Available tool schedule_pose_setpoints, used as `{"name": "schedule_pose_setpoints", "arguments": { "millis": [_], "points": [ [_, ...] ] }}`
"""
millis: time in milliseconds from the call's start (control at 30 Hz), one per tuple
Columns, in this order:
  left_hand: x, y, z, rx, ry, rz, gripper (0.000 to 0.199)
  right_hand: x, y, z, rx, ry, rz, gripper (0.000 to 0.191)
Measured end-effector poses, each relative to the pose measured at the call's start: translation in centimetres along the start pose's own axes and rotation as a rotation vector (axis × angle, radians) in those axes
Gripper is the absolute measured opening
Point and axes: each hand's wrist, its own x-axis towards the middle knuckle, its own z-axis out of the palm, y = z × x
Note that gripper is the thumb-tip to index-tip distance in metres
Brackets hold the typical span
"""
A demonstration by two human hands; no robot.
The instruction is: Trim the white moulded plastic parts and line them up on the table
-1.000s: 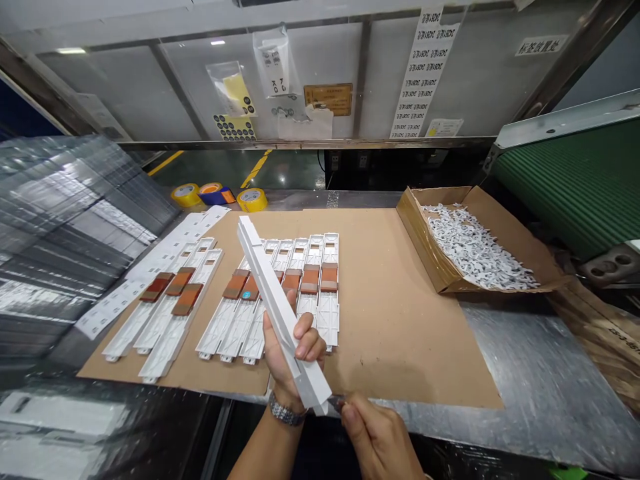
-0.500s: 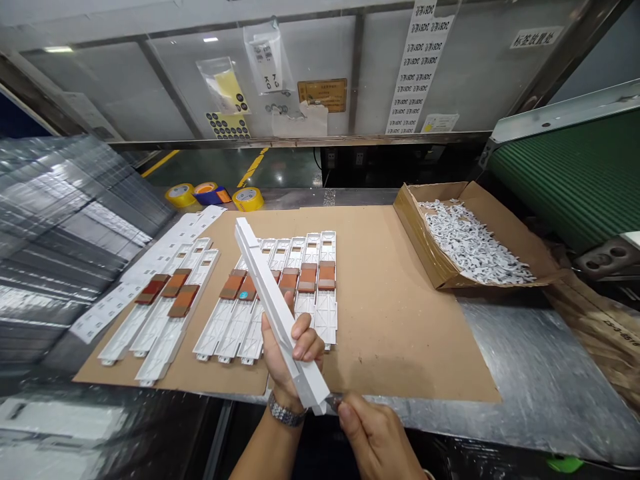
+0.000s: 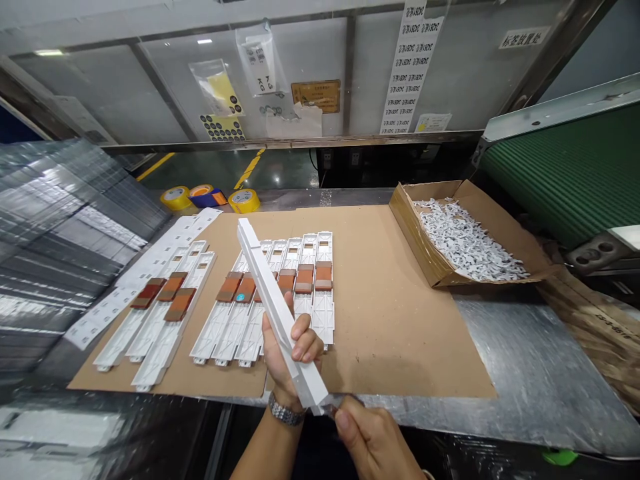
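Note:
A long white plastic strip (image 3: 280, 307) slants across the middle, held up over the table's front part. My left hand (image 3: 287, 347) is wrapped around its lower half, fingers over the right side. At the strip's bottom end, my right hand (image 3: 373, 430) is closed on a small, dark, blade-like tool (image 3: 331, 409) that touches the end; most of the tool is hidden by the fingers. Behind the strip lies a row of similar white strips (image 3: 323, 320) carrying brown blocks (image 3: 304, 279). To the left lies a smaller group of such strips (image 3: 163, 353), also with brown blocks.
Brown cardboard (image 3: 390, 300) covers much of the metal table (image 3: 545, 373). At the back right stands a cardboard box (image 3: 425, 250) with small white parts (image 3: 470, 240). Tape rolls (image 3: 244, 200) and label sheets (image 3: 150, 260) are at the left. A green conveyor belt (image 3: 575, 167) rises at the right.
The view has shifted slightly, so the table's contents appear a little further left. Both hands keep their hold at the strip; the right hand and tool have moved only slightly at its lower end.

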Motion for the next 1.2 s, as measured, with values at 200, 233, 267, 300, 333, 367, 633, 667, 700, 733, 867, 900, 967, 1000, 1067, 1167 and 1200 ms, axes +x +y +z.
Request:
{"name": "schedule_pose_setpoints", "arguments": {
  "millis": [200, 233, 267, 300, 333, 367, 633, 667, 700, 733, 867, 900, 967, 1000, 1067, 1167, 1200],
  "points": [
    [0.0, 0.0, -0.2, 0.015, -0.021, 0.003, 0.052, -0.7, 0.2, -0.1, 0.01, 0.038, -0.054, 0.038],
    [0.0, 0.0, -0.2, 0.018, -0.024, 0.001, 0.052, -0.8, 0.3, -0.1, 0.006, 0.07, -0.042, 0.037],
    [0.0, -0.1, -0.1, 0.021, -0.027, -0.001, 0.053, -0.8, 0.4, -0.2, -0.003, 0.101, -0.03, 0.037],
    [0.0, -0.1, -0.1, 0.023, -0.028, -0.003, 0.053, -0.8, 0.4, -0.3, -0.014, 0.123, -0.022, 0.037],
    [-0.1, -0.2, -0.1, 0.025, -0.029, -0.004, 0.053, -0.8, 0.4, -0.4, -0.026, 0.137, -0.017, 0.037],
    [-0.1, -0.2, 0.0, 0.027, -0.031, -0.005, 0.052, -0.8, 0.4, -0.4, -0.036, 0.144, -0.015, 0.037],
    [-0.3, -0.5, 0.3, 0.041, -0.026, -0.008, 0.049, -0.7, 0.1, -0.4, -0.075, 0.156, -0.025, 0.038],
    [-0.3, -0.6, 0.3, 0.041, -0.017, -0.009, 0.048, -0.7, 0.1, -0.4, -0.077, 0.153, -0.022, 0.039],
    [-0.4, -0.6, 0.3, 0.041, -0.007, -0.01, 0.047, -0.7, 0.1, -0.4, -0.079, 0.149, -0.019, 0.039],
    [-0.4, -0.6, 0.3, 0.042, 0.003, -0.011, 0.047, -0.7, 0.1, -0.3, -0.079, 0.141, -0.018, 0.039],
    [-0.5, -0.8, 0.3, 0.057, 0.031, -0.013, 0.046, -0.8, 0.1, -0.4, -0.081, 0.113, -0.021, 0.039],
    [-0.5, -0.8, 0.3, 0.062, 0.038, -0.014, 0.045, -0.9, 0.1, -0.5, -0.081, 0.111, -0.025, 0.039],
    [-0.6, -0.8, 0.2, 0.072, 0.052, -0.012, 0.045, -0.9, 0.2, -0.6, -0.078, 0.109, -0.032, 0.039],
    [-0.6, -0.8, 0.2, 0.077, 0.06, -0.011, 0.045, -1.0, 0.2, -0.6, -0.074, 0.106, -0.034, 0.04],
    [-0.5, -0.7, 0.2, 0.091, 0.075, -0.008, 0.046, -1.1, 0.3, -0.5, -0.068, 0.091, -0.043, 0.04],
    [-0.1, -0.6, 0.4, 0.112, 0.096, -0.002, 0.048, -1.2, 0.7, -0.1, -0.089, 0.049, -0.097, 0.041],
    [0.0, -0.6, 0.7, 0.137, 0.117, 0.005, 0.048, -1.3, 0.8, 0.0, -0.087, 0.035, -0.122, 0.042]
  ]
}}
